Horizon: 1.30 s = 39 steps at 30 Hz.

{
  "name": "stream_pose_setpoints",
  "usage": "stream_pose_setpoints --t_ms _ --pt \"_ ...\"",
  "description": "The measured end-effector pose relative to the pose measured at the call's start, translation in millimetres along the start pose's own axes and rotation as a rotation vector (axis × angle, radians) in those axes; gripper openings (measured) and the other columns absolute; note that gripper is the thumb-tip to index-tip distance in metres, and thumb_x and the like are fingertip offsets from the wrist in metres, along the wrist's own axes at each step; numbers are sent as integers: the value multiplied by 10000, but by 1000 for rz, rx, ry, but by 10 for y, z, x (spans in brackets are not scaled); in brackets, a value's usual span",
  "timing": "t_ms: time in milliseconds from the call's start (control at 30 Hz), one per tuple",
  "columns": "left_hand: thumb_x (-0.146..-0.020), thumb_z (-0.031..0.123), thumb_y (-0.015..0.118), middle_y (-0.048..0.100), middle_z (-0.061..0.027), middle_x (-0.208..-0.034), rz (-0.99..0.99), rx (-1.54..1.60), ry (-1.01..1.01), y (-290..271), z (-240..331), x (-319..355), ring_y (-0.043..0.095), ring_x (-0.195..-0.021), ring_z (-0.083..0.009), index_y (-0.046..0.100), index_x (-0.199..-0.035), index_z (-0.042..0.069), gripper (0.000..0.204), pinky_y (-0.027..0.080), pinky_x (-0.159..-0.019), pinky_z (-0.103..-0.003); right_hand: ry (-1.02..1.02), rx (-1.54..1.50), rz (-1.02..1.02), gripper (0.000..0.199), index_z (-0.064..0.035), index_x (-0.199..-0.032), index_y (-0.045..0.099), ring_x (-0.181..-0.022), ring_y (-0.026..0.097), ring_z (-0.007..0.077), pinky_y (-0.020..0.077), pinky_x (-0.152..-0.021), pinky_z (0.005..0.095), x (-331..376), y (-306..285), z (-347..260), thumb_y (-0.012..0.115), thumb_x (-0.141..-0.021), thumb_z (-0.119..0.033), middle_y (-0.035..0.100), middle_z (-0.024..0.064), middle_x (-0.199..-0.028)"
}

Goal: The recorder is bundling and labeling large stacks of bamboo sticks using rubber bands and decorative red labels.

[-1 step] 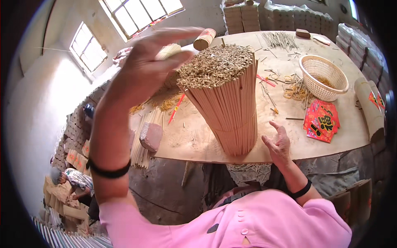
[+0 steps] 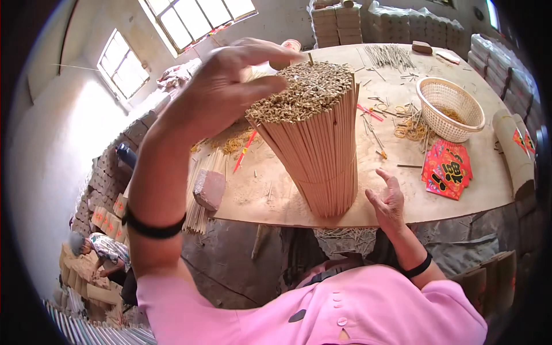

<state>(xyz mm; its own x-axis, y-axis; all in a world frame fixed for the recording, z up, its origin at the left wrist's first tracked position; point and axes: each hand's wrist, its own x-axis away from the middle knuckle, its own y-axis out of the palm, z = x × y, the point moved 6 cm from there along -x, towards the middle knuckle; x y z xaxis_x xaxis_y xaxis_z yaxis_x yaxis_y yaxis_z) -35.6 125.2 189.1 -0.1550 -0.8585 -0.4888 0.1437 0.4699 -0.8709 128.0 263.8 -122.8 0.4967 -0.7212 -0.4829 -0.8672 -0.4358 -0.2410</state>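
Observation:
A tall bundle of thin tan sticks (image 2: 316,155) stands upright on the table, flaring wider at its top. One stick pokes up above the rest at the far rim. Over the bundle's left upper edge is my left hand (image 2: 230,80), slightly blurred, with its thumb and fingers apart and nothing visible in them. Whether it touches the stick ends I cannot tell. To the right of the bundle's foot, my right hand (image 2: 390,202) is open by the table's near edge, fingers spread and apart from the sticks. Behind my left hand, a paper-wrapped roll (image 2: 292,44) is mostly hidden.
On the wooden table (image 2: 379,167) are a woven plastic basket (image 2: 448,109), red printed cards (image 2: 447,172), rubber bands (image 2: 409,127), loose sticks (image 2: 388,56) and a brick (image 2: 210,190) on more sticks. Another person (image 2: 106,253) bends over bundles at the lower left.
My left hand has shifted right, farther over the bundle's top, and now covers more of the paper-wrapped roll. My right hand and the bundle look nearly the same.

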Motion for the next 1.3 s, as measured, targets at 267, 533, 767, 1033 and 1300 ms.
stream_pose_setpoints --t_ms 267,533,767,1033,1300 --pt "-787 58 692 664 -55 -943 251 231 -13 -74 -235 -130 595 -1002 -167 663 -829 54 52 449 -884 -289 -20 -27 -16 469 33 -1186 500 -1176 475 296 343 -1011 359 -81 -87 104 669 -780 -127 519 207 -1203" --pt "-858 172 515 644 -168 -952 -203 -1570 -1204 -1747 -1198 1549 612 -936 -310 636 -1015 59 228 426 -867 -420 -105 -76 -16 451 29 -1163 515 -1162 490 304 361 -995 367 -164 -216 -38 673 -762 -104 529 212 -1188" --pt "-929 187 530 606 -105 -1175 -102 156 -157 3 -346 -462 564 -1068 -180 573 -1211 41 321 416 -956 -284 -66 16 -42 451 28 -1146 527 -1149 496 332 372 -988 380 -119 -140 35 684 -744 -102 530 225 -1175" --pt "-934 533 389 623 -127 -1132 -242 274 -165 429 -423 -549 572 -1038 -188 586 -1189 14 611 419 -930 -307 -19 5 -24 438 18 -1147 529 -1110 525 323 397 -960 373 -207 -130 149 675 -751 -102 548 211 -1157" --pt "-868 95 596 672 -49 -1010 -83 36 -103 670 -651 -639 621 -899 -108 652 -1058 47 204 492 -811 -257 -17 -7 -18 426 32 -1123 545 -1038 568 310 430 -906 356 -258 18 392 675 -745 -115 587 204 -1072"
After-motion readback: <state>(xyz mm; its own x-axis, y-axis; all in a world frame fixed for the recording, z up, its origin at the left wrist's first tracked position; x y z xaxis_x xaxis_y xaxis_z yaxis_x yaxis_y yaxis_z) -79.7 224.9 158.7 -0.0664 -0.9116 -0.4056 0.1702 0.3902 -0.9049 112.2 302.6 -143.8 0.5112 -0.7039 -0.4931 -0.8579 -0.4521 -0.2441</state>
